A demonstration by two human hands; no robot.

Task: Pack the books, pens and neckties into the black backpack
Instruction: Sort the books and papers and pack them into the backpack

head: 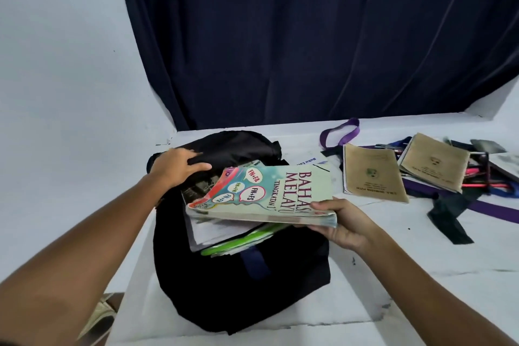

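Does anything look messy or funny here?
Yes. The neckties and pens lie in a tangled heap at the table's right, under the brown notebooks. The textbook in the right hand has a curled-up, worn corner, and it sits slanted over the backpack.

The mouth of the black fabric backpack [224, 284] is crowded by a protruding stack of books [233, 233]. Right of it, bare white counter [393, 275] lies open; farther back, brown exercise books [373, 174] and purple neckties [488, 206] clutter the surface.
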